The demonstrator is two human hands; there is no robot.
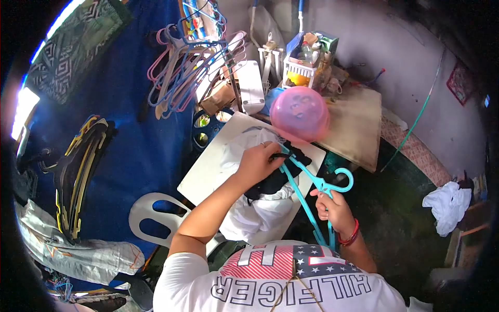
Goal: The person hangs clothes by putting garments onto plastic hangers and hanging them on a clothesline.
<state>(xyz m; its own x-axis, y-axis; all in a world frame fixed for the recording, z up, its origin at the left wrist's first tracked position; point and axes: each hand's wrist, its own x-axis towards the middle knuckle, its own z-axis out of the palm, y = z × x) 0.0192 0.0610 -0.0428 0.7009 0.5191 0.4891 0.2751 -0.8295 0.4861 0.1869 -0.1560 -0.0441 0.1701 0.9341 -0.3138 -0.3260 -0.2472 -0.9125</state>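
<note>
My right hand [337, 212] is closed around a turquoise clothes hanger [297, 193], just below its hook. One end of the hanger reaches up and left to my left hand [258, 165], whose fingers pinch a black garment [270, 183] beside that end. Part of the black cloth hangs near the hanger's tip, though its exact shape cannot be made out. White clothes [254, 216] lie bunched beneath and around it on the white table [200, 177].
A pink translucent basin [300, 114] stands at the table's far edge. Many-coloured hangers [189, 73] hang in a cluster at upper left. A white plastic chair [143, 221] is left of the table. Dark hangers [78, 177] hang against the blue sheet [143, 156].
</note>
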